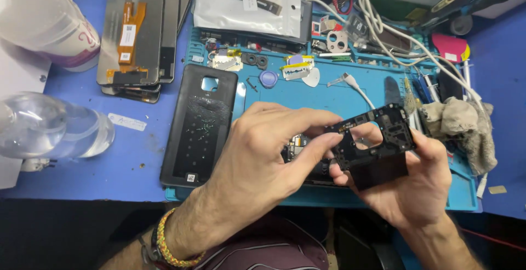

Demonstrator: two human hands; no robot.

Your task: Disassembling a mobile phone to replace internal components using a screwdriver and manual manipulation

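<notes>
1. I see both hands raised together over the near edge of a blue work mat (350, 92), meeting on one part.
2. My right hand (408, 179) cradles a black plastic phone frame piece (378, 138) from below, fingers curled behind it and thumb on its lower edge, so it is closed around that piece.
3. My left hand (263, 155) comes in from the left; its thumb and forefinger pinch the left edge of the same frame piece.
4. The piece is tilted, with a rounded cut-out showing near its middle.
5. Just behind and under the hands lies an opened phone body (301, 149), mostly hidden by them.
6. Left of my left hand a dark phone back cover (200, 127) lies inner side up, half on the mat.
7. Farther left and beyond it sits a stack of display panels (139, 34).
8. Right of my right hand lies a crumpled grey cloth (463, 125).
9. A white cable (356, 86) runs across the mat beyond the hands.
</notes>
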